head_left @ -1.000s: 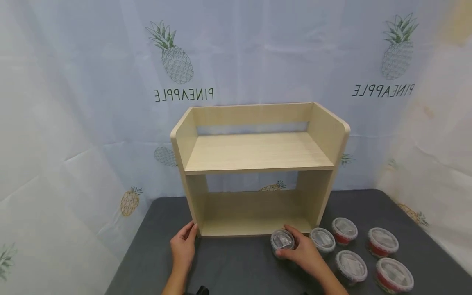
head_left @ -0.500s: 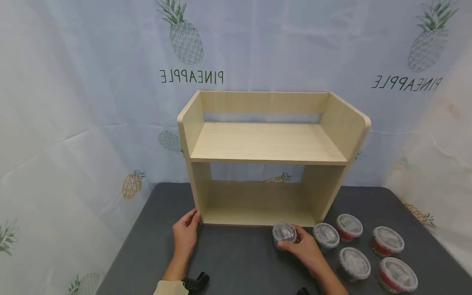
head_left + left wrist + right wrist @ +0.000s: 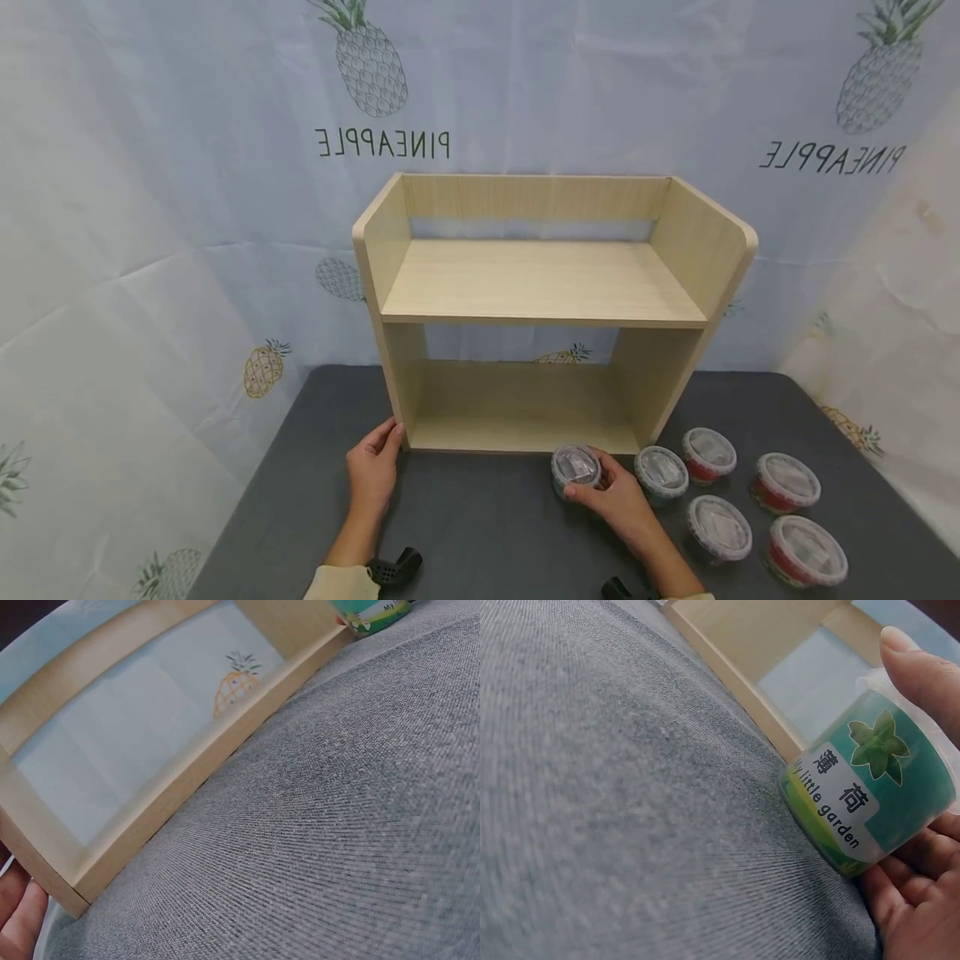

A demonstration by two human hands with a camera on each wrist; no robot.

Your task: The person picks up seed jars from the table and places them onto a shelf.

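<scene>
My right hand (image 3: 618, 504) grips a small clear plastic cup (image 3: 576, 468) by its side, thumb at the near side and fingers behind. In the right wrist view this cup (image 3: 870, 780) shows a green leaf label reading "My little garden", and its base is close over the grey cloth. It is just in front of the wooden shelf's (image 3: 540, 279) lower front edge, toward the right. My left hand (image 3: 371, 471) touches the lower front corner of the shelf's left side panel, its fingers (image 3: 26, 915) along the outer face.
Several more lidded cups stand right of my right hand: one close beside it (image 3: 662, 473), one behind (image 3: 708, 454), others farther right (image 3: 786, 482). Dark grey cloth covers the table (image 3: 480, 533). A pineapple-print curtain (image 3: 225, 167) hangs behind the two-tier shelf.
The head view has tilted down a little, so the shelf appears higher and larger. Both hands keep their places, the right still gripping the cup.
</scene>
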